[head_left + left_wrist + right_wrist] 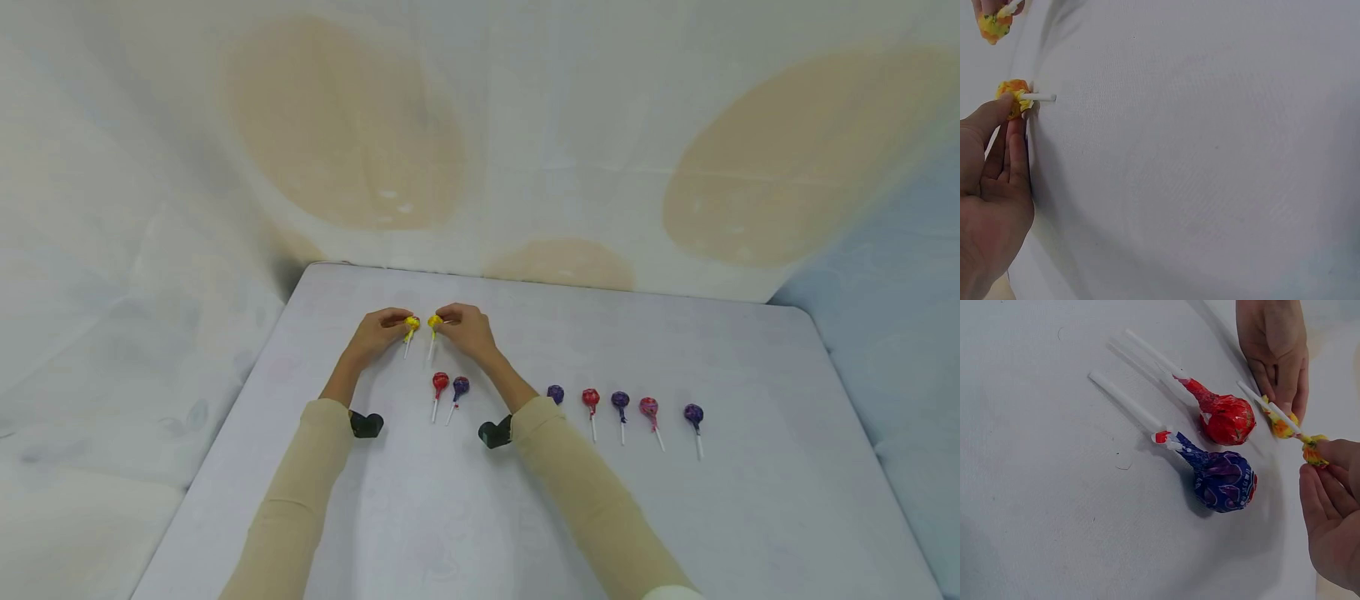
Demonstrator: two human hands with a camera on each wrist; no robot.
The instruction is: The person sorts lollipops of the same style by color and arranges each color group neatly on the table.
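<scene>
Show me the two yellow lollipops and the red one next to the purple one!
left yellow lollipop (412, 322), head view, wrapped candy head.
right yellow lollipop (434, 321), head view, wrapped candy head.
red lollipop (1229, 419), right wrist view, candy head.

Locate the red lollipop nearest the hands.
In the head view, the red lollipop lies on the table, just left of a purple lollipop, between both forearms.

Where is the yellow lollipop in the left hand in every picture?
Head: the left hand's yellow lollipop is mid-table, left of the pair.
Left wrist: upper left, pinched by the left hand.
Right wrist: right edge, under the fingers.
Shared landmark: the other yellow lollipop beside it.
</scene>
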